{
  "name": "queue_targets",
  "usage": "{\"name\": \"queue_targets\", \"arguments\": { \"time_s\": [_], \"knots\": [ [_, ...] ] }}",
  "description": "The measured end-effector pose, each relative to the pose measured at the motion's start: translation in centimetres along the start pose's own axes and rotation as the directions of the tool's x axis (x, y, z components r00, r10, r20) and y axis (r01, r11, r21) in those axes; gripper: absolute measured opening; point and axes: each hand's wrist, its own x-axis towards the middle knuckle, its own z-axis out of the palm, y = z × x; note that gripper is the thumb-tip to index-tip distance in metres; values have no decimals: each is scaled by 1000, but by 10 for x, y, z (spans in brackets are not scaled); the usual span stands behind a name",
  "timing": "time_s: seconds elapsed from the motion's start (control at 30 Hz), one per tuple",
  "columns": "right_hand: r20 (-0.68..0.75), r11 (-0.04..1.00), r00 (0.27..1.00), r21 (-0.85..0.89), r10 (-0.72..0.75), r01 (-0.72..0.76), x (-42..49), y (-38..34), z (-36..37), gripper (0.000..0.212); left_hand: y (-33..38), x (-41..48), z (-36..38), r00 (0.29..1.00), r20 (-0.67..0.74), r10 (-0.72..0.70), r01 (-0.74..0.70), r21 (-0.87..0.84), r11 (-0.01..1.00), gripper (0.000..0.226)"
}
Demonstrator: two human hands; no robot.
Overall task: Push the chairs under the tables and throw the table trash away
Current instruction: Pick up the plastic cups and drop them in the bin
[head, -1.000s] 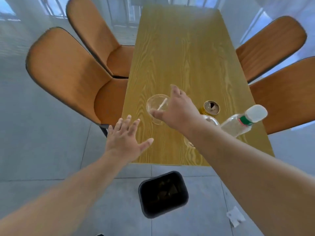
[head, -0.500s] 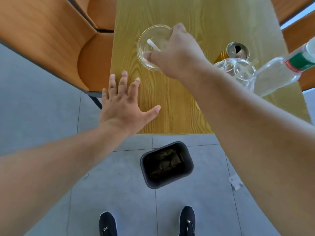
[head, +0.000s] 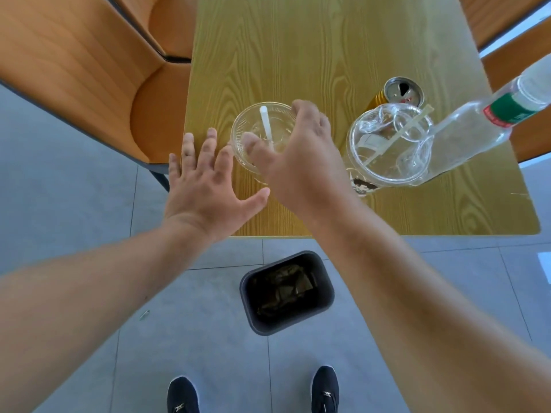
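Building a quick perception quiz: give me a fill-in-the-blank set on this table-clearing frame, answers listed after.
1. The right hand grips the rim of a clear cup that holds a white ____.
2. The left hand is spread open and holds ____.
3. On the floor just past the table edge stands a black ____.
4. The can beside the second cup is ____ in colour.

Answers: straw; nothing; bin; gold

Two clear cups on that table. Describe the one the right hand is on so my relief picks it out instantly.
On the wooden table, look at the near left corner beside the orange chair. The clear cup there sits under the right hand. It holds one white straw, unlike the crumpled-plastic-stuffed cup beside the can.
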Motion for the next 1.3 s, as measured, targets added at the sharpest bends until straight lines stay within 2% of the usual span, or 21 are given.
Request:
{"name": "queue_targets", "arguments": {
  "time_s": [0.1,0.2,0.3,0.4,0.57,0.77,0.9,0.97,1.03,1.17,1.23,1.3],
  "knots": [
    [-38,995,994,-25,-102,101,-10,2,5,99,-1,0,2,1000,-28,8,-8,-8,1000,115],
    [16,981,986,-95,-167,168,-13,7,6,101,-2,0,4,999,-36,20,-20,-4,1000,120],
    [0,970,978,-125,-209,207,-21,16,1,92,-2,0,6,984,-36,175,-175,-14,984,109],
    [-89,973,971,-80,-222,215,-48,35,-8,91,-3,0,4,958,-21,288,-288,-30,957,90],
    [-198,983,964,-64,-179,170,-102,63,-27,91,-2,2,-7,954,56,294,-295,18,955,84],
    [-109,987,983,-90,-146,137,-159,78,-33,93,28,0,-7,990,69,122,-122,-5,992,70],
    [-64,986,990,-120,-124,116,-168,102,-18,95,25,1,-1,977,21,211,-210,-52,976,65],
    [-17,985,996,-153,-85,82,-169,119,-5,98,24,2,0,975,4,223,-223,-42,974,64],
    [64,980,998,-199,20,-7,-168,135,12,105,25,2,2,976,4,217,-217,-28,976,64],
    [270,951,934,-262,234,-163,-164,160,39,130,26,1,0,977,16,212,-212,-30,977,65],
    [261,956,935,-229,241,-183,-162,159,41,122,27,0,-1,976,15,216,-215,-29,976,65],
    [111,976,985,-188,134,-112,-160,150,33,95,28,-1,-2,976,11,219,-219,-26,975,65]
  ]
}}
